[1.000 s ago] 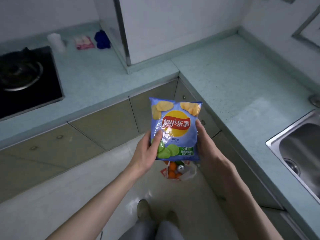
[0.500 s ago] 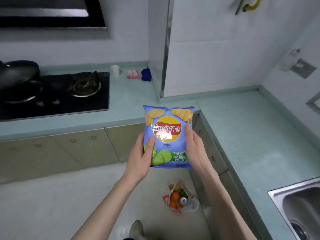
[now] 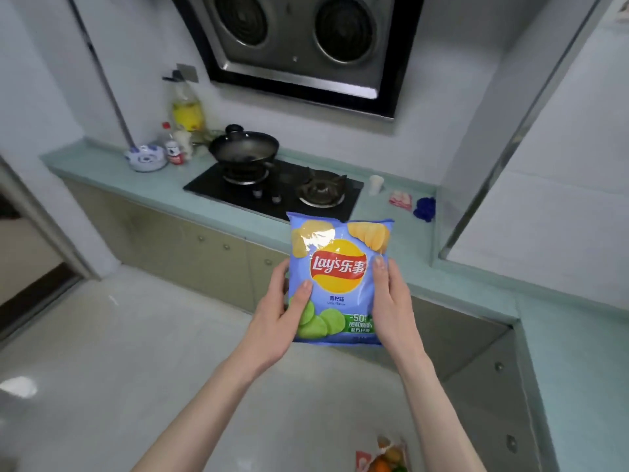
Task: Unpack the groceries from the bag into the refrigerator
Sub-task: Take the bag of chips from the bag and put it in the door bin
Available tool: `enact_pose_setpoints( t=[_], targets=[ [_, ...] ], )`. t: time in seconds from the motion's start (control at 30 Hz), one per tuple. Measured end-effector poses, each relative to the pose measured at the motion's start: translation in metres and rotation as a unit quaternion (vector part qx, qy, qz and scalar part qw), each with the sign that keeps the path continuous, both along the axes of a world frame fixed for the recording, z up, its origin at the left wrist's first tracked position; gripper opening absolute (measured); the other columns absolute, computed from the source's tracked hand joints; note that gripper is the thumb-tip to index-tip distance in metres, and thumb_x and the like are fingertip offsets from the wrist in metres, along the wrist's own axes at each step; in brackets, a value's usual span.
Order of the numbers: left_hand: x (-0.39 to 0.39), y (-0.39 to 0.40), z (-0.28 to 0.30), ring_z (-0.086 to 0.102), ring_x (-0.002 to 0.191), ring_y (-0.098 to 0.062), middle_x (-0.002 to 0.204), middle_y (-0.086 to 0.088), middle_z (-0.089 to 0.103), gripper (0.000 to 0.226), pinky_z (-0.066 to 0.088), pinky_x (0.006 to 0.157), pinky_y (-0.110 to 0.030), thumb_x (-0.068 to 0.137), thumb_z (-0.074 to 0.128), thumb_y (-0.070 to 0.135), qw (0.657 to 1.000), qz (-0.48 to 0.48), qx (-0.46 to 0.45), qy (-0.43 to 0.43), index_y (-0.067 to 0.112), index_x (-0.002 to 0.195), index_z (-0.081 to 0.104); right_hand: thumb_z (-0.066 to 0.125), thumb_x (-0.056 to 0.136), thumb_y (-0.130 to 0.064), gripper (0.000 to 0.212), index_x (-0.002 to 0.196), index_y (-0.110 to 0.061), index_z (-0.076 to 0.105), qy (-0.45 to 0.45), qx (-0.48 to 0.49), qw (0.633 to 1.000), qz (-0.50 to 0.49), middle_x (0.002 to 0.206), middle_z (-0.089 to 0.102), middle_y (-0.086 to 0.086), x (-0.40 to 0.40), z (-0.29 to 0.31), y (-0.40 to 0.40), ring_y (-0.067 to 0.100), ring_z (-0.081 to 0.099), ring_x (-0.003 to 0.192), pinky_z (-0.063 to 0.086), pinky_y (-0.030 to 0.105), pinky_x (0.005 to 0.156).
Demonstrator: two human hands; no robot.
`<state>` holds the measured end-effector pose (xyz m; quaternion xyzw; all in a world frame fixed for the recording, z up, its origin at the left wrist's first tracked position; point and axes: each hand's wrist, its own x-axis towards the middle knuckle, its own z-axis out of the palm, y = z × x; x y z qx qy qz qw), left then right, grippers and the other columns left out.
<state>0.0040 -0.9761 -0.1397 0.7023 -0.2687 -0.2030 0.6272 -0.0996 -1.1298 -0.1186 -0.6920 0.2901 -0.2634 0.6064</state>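
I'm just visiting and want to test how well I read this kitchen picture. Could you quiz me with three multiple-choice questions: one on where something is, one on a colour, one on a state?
1. Where does the wok sit?
A. in a sink
B. on the stove's left burner
C. on the floor

2. What is the main colour of the chip bag?
A. blue
B. red
C. black

3. How is the chip bag held?
A. by one hand only
B. it lies on the counter
C. by both hands, upright

Answers:
1. B: the wok rests on the left burner of the black stove.
2. A: the pack is mostly blue, with a red and yellow logo.
3. C: the left hand and right hand grip its two sides.
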Motion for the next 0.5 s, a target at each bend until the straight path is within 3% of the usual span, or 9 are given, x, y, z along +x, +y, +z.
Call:
enact_pose_setpoints(
  t=[0.1, 0.2, 0.33, 0.43, 0.5],
  targets=[
    [0.022, 0.037, 0.008, 0.067, 0.117, -0.002, 0.127, 0.029, 0.066, 0.047, 0.054, 0.102, -0.037, 0.096, 0.052, 0.058, 0.999, 0.041, -0.017, -0.004, 0.043, 0.140, 0.045, 0.037, 0.109, -0.053, 0.038, 0.112, -0.027, 0.065, -0.009, -0.008, 0.999, 0.049, 0.107, 0.074, -0.013, 0.032, 0.011, 0.029, 0.003, 0.070, 0.103, 0.054, 0.024, 0.089],
    [0.040, 0.074, 0.019, 0.065, 0.117, 0.002, 0.124, 0.026, 0.069, 0.041, 0.053, 0.099, -0.027, 0.102, 0.048, 0.056, 0.994, 0.105, -0.042, -0.012, 0.036, 0.137, 0.051, 0.036, 0.109, -0.051, 0.035, 0.114, -0.030, 0.064, -0.018, -0.025, 0.995, 0.093, 0.109, 0.074, -0.015, 0.067, 0.021, 0.064, 0.003, 0.070, 0.104, 0.053, 0.028, 0.092],
    [0.067, 0.137, 0.027, 0.069, 0.113, -0.004, 0.118, 0.020, 0.073, 0.027, 0.055, 0.097, -0.037, 0.105, 0.046, 0.052, 0.981, 0.187, -0.050, -0.026, 0.039, 0.125, 0.058, 0.036, 0.110, -0.051, 0.034, 0.123, -0.034, 0.063, -0.028, -0.017, 0.987, 0.158, 0.118, 0.073, -0.016, 0.114, 0.029, 0.120, 0.004, 0.068, 0.114, 0.052, 0.037, 0.104],
    [0.088, 0.192, 0.032, 0.069, 0.111, -0.004, 0.118, 0.021, 0.073, 0.029, 0.056, 0.099, -0.044, 0.102, 0.045, 0.055, 0.971, 0.233, -0.032, -0.045, 0.042, 0.125, 0.058, 0.035, 0.107, -0.058, 0.039, 0.135, -0.043, 0.057, -0.025, -0.014, 0.977, 0.214, 0.128, 0.067, -0.028, 0.149, 0.031, 0.165, -0.008, 0.060, 0.122, 0.045, 0.028, 0.109],
    [0.102, 0.230, 0.034, 0.069, 0.111, -0.005, 0.119, 0.021, 0.073, 0.036, 0.056, 0.099, -0.047, 0.101, 0.045, 0.059, 0.963, 0.264, -0.020, -0.057, 0.040, 0.128, 0.057, 0.034, 0.108, -0.055, 0.033, 0.132, -0.049, 0.056, -0.032, -0.009, 0.968, 0.247, 0.125, 0.064, -0.035, 0.171, 0.034, 0.200, -0.019, 0.056, 0.118, 0.043, 0.013, 0.104]
  ],
)
